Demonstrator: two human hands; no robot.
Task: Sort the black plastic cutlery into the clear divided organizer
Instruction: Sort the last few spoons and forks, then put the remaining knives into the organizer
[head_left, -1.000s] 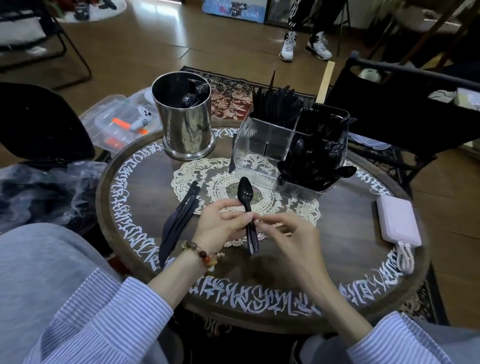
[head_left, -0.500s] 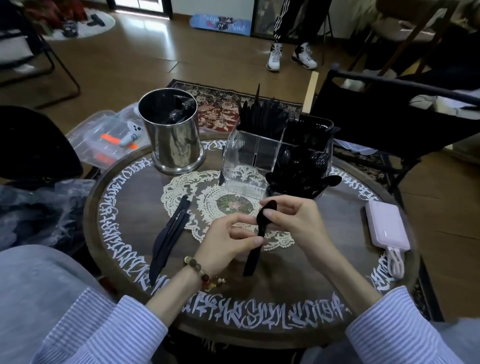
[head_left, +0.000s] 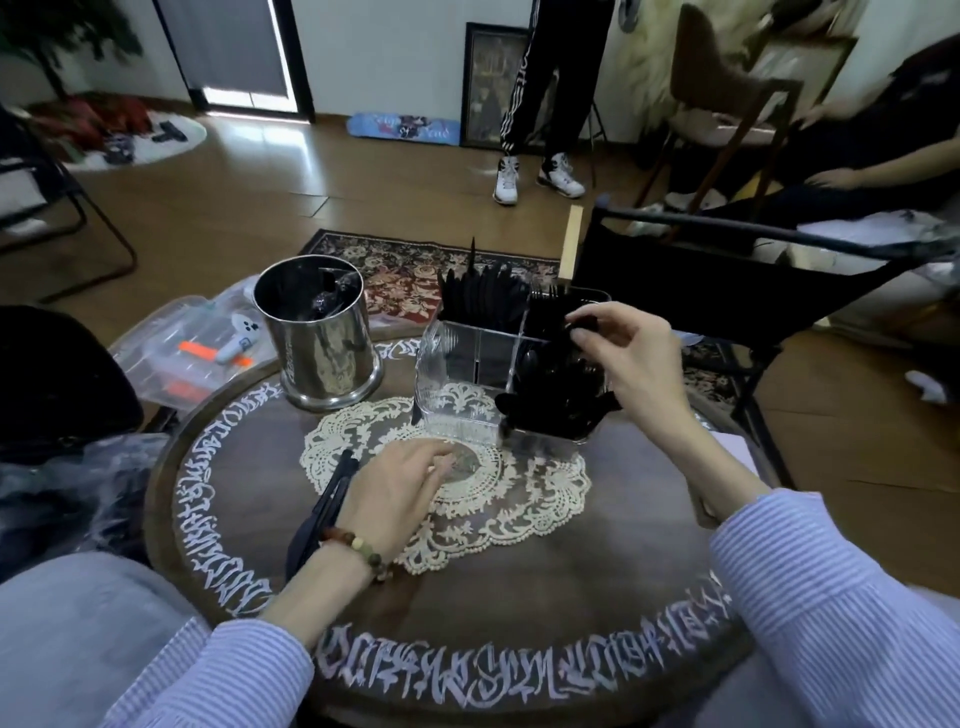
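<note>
Head view: right hand (head_left: 631, 358) is pinching a black spoon (head_left: 582, 322) over the clear organizer (head_left: 452, 384) at frame centre, already mostly filled; left hand (head_left: 395, 493), relaxed and holding nothing, is resting on the desk (head_left: 519, 597) beside unsorted black knives (head_left: 324, 512).

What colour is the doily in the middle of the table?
Cream white lace doily; the head view shows it.

Steel canister (head_left: 322, 343) beside lace doily (head_left: 519, 499) on round lettered table (head_left: 519, 613); patterned rug (head_left: 410, 270) beyond
</note>
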